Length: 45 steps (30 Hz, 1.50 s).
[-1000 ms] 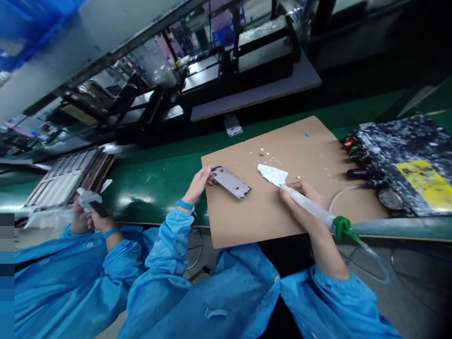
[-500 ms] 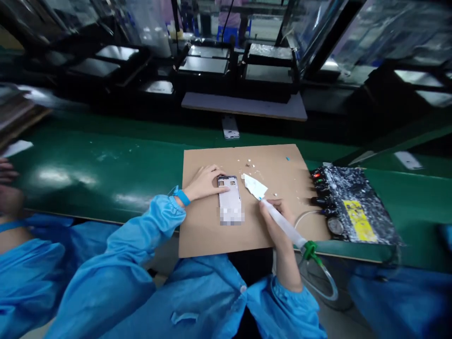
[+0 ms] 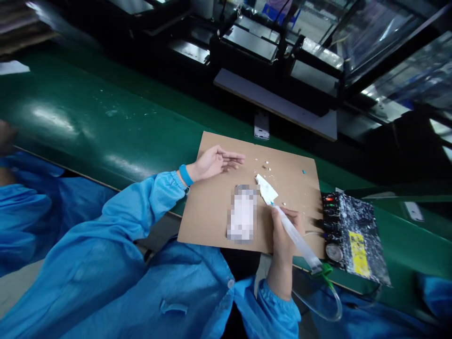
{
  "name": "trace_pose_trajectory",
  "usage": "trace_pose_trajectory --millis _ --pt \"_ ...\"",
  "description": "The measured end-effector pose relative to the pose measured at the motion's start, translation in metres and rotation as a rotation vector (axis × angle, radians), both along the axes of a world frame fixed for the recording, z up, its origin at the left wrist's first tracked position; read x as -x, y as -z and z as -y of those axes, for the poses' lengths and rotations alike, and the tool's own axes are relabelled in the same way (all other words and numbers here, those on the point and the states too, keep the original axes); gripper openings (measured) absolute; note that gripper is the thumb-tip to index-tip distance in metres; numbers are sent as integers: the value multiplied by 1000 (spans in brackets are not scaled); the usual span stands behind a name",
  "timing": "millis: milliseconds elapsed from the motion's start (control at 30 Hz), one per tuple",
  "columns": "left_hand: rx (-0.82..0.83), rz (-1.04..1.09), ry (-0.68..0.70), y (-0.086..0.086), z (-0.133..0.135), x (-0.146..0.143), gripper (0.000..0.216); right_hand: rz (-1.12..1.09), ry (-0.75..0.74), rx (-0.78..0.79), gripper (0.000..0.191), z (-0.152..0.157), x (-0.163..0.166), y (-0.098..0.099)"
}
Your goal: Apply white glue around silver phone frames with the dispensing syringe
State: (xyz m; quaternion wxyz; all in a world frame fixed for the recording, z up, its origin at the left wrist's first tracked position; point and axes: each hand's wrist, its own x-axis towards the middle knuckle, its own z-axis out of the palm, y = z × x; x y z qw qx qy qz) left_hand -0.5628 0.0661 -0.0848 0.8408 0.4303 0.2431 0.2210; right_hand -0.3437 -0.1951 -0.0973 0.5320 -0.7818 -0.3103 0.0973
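Observation:
My right hand (image 3: 285, 230) is closed around a clear glue syringe (image 3: 300, 242) with a green cap and an air hose at its back end. The syringe's blue tip touches or hovers at a white scrap of paper (image 3: 267, 189); I cannot tell which. My left hand (image 3: 215, 162) is raised with its palm turned up and fingers stretched out, holding nothing. A pale phone housing (image 3: 243, 214), partly blurred, lies on the cardboard sheet (image 3: 208, 212) between my hands, apart from both.
A speckled dispenser box (image 3: 377, 226) with knobs and a gauge stands right of the cardboard. Another phone housing (image 3: 262, 125) lies beyond it, near a white board (image 3: 275, 104). White crumbs dot the cardboard. At the left edge a co-worker's sleeve (image 3: 21, 207) shows.
My left hand has let go of the phone housing, moved away from it and turned palm up. My right hand still holds the syringe at the paper. The view has tilted.

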Motion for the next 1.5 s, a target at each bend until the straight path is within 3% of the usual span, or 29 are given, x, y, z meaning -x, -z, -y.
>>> trace_pose_trajectory --millis 133,233,367,433,567,667,833,1000,1100,1300,1500 --pt "-6 9 -21 4 2 -3 44 -7 7 -1 51 -1 0 0" --pt "-109 -21 -72 11 2 -8 33 -15 10 -13 52 0 -2 3" --pt "-306 -134 -183 17 -3 -9 50 -26 -7 -31 50 1 -5 7" --pt "-454 -220 -246 19 -6 -6 63 -26 -13 -41 51 2 -5 7" --pt "-992 -503 -352 20 -10 1 77 -8 -23 -20 49 3 -3 6" --pt "-1236 -639 -343 21 -7 2 73 -18 -24 -7 49 1 -2 5" --pt "-1334 -603 -257 21 5 -3 32 -33 -20 -29 51 -3 1 3" --pt "-1412 -511 -22 21 27 -9 40 13 18 -56 52 -6 6 1" --pt "-1519 -519 72 23 42 -14 51 -14 -73 -35 48 -14 13 -1" --pt "-1632 -566 106 27 52 -14 51 -128 -327 -45 41 -42 28 0" --pt "-1641 -565 112 26 51 -12 50 -193 -357 -61 41 -50 30 8"
